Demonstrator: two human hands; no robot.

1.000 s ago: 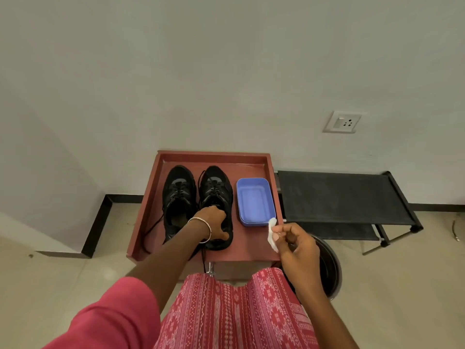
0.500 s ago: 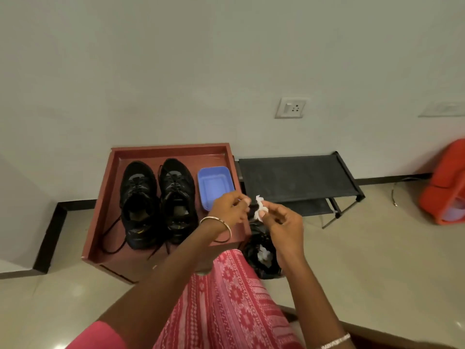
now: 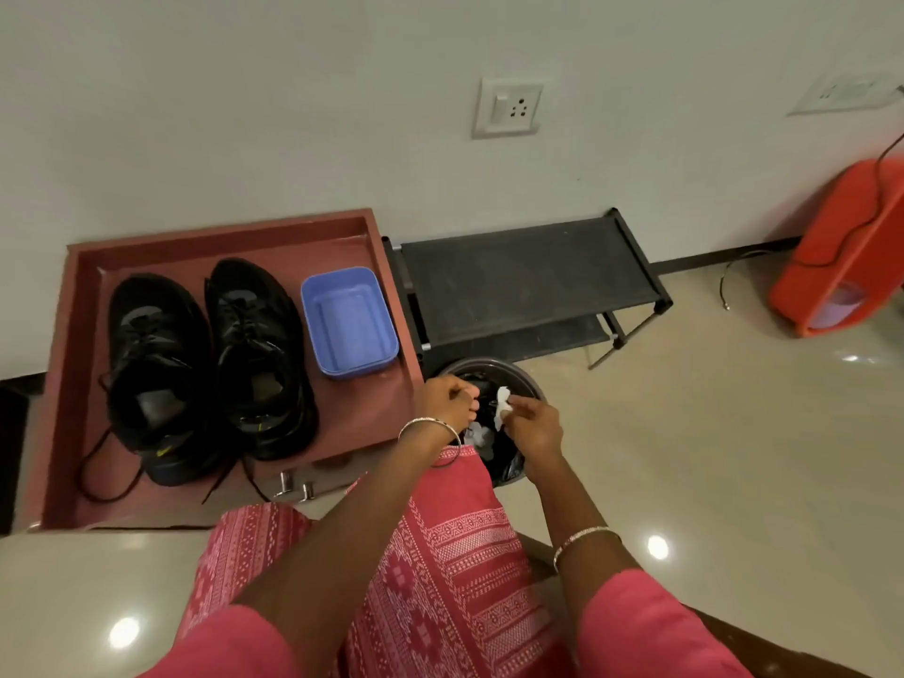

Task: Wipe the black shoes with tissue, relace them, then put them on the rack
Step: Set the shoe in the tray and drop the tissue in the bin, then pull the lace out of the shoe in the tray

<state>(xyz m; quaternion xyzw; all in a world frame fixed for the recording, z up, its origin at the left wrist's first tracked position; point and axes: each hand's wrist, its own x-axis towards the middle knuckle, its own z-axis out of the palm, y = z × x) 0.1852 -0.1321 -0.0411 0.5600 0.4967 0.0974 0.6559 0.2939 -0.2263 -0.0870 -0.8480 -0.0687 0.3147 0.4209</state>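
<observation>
room: plain white wall [image 3: 293, 115], glossy beige tile floor [image 3: 709, 433] with lamp glare, black skirting along the base. white switch-and-socket plate [image 3: 508, 107] on the wall above the black two-tier metal and fabric shoe rack [image 3: 523, 271], which stands against the wall. orange plastic object [image 3: 846, 247] at far right, a dark cable across it.

surface: low red-brown wooden desk with a raised rim [image 3: 220, 232], just left of the rack. on it, side by side, toes to the wall: left black lace-up shoe [image 3: 154, 374] and right black lace-up shoe [image 3: 257, 354], laces trailing loose over the near edge. blue rectangular plastic tub [image 3: 348, 330] sits right of them.

you: your right grip [image 3: 535, 425] pinches a small crumpled white tissue [image 3: 504, 408] over the round bin with a black liner [image 3: 489, 363], between desk and rack. your left grip [image 3: 447, 398] is beside it, fingers curled in, nothing visible in them, apart from the tissue. white scraps lie inside the bin.
</observation>
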